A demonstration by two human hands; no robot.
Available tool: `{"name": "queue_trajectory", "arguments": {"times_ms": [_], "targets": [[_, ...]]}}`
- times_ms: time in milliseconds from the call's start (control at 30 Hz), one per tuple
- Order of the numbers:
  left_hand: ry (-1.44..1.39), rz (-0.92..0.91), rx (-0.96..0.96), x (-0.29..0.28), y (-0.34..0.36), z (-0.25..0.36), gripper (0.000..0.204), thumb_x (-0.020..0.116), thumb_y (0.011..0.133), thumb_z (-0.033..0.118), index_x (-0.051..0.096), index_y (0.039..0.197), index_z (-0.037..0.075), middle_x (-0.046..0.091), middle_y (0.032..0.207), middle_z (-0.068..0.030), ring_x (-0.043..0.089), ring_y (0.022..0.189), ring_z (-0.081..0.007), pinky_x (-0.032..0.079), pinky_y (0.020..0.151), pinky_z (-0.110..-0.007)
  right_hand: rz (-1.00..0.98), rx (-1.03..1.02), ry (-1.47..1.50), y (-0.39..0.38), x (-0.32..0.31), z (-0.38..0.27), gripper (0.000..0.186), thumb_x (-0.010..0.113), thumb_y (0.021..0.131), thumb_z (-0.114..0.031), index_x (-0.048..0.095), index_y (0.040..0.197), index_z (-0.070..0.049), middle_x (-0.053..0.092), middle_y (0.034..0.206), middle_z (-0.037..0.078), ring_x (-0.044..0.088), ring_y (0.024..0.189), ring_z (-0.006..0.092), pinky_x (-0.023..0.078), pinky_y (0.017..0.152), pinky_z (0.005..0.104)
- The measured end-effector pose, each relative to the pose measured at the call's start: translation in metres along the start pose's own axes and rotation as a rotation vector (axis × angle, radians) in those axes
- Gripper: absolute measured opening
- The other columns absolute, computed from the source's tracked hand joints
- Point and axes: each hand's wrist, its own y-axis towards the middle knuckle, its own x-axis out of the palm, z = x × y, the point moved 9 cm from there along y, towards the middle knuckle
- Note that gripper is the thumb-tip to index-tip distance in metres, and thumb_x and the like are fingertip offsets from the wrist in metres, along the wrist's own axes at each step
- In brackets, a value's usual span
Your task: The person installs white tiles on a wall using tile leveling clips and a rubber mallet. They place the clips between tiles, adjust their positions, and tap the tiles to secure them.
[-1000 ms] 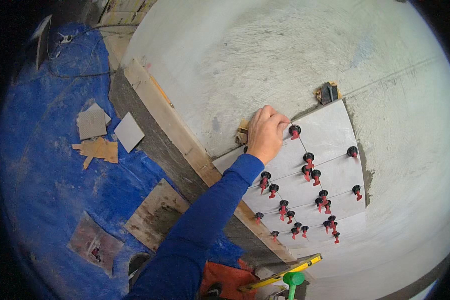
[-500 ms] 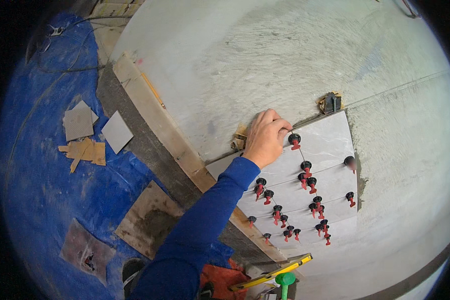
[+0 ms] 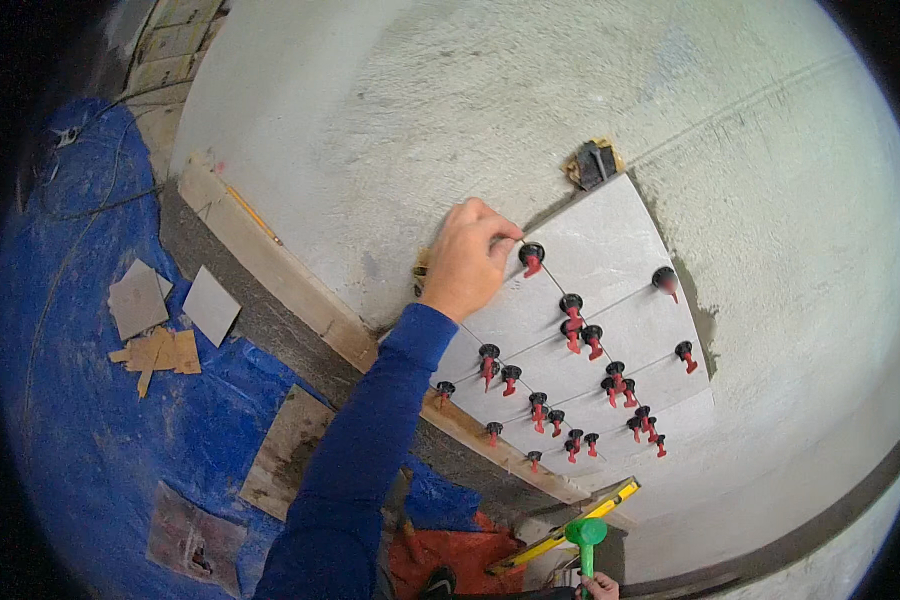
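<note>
My left hand [image 3: 464, 258], in a blue sleeve, is at the upper edge of the grey wall tiles [image 3: 610, 225]. Its thumb and fingers are pinched together at the top of a tile joint; anything between them is hidden. Just beside the fingertips sits a black tile-levelling clip [image 3: 532, 257] with a red T-shaped handle. Several more such clips stand along the joints. At the lower edge my right hand [image 3: 598, 586] grips the handle of a green mallet [image 3: 587, 533], head upward.
A yellow spirit level [image 3: 560, 540] slants behind the mallet. Rough plaster wall [image 3: 530, 110] surrounds the tiles, with an electrical box [image 3: 592, 163] at their top edge. A pencil [image 3: 254, 215] rests on the ledge [image 3: 300, 265]. Loose tiles [image 3: 212, 305] and cardboard [image 3: 160, 352] lie on blue sheeting [image 3: 60, 400].
The view has shifted, so the tiles appear farther left. My left hand stays pinched at the same tile joint. My right hand on the mallet handle has come into view.
</note>
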Motion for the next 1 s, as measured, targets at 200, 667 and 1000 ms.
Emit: {"name": "queue_trajectory", "arguments": {"times_ms": [200, 667, 1000], "targets": [[-0.046, 0.184, -0.085, -0.027, 0.0, -0.004, 0.011, 0.081, 0.08, 0.007, 0.073, 0.087, 0.006, 0.06, 0.103, -0.012, 0.06, 0.093, -0.0285, 0.051, 0.084, -0.039, -0.013, -0.028, 0.059, 0.0, 0.0, -0.001, 0.017, 0.062, 0.101, -0.018, 0.073, 0.107, -0.007, 0.062, 0.075, -0.005, 0.052, 0.06, 0.0049, 0.04, 0.053, 0.022], [-0.102, 0.256, -0.136, -0.02, -0.018, -0.003, 0.016, 0.084, 0.079, 0.009, 0.07, 0.084, 0.002, 0.058, 0.094, -0.0082, 0.056, 0.082, -0.0223, 0.048, 0.076, -0.035, -0.02, -0.105, 0.176, 0.01, -0.008, 0.022, 0.016, 0.068, 0.101, -0.022, 0.073, 0.102, -0.007, 0.062, 0.073, -0.005, 0.052, 0.06, 0.005, 0.04, 0.054, 0.0219], [-0.037, 0.255, -0.147, -0.024, -0.017, -0.003, 0.018, 0.082, 0.082, 0.01, 0.066, 0.084, 0.001, 0.058, 0.093, -0.0096, 0.056, 0.081, -0.0224, 0.048, 0.077, -0.036, 0.018, -0.053, 0.169, -0.001, -0.023, 0.04, 0.022, 0.071, 0.099, -0.027, 0.076, 0.105, -0.006, 0.059, 0.069, -0.007, 0.045, 0.054, 0.0028, 0.033, 0.048, 0.022]]}}
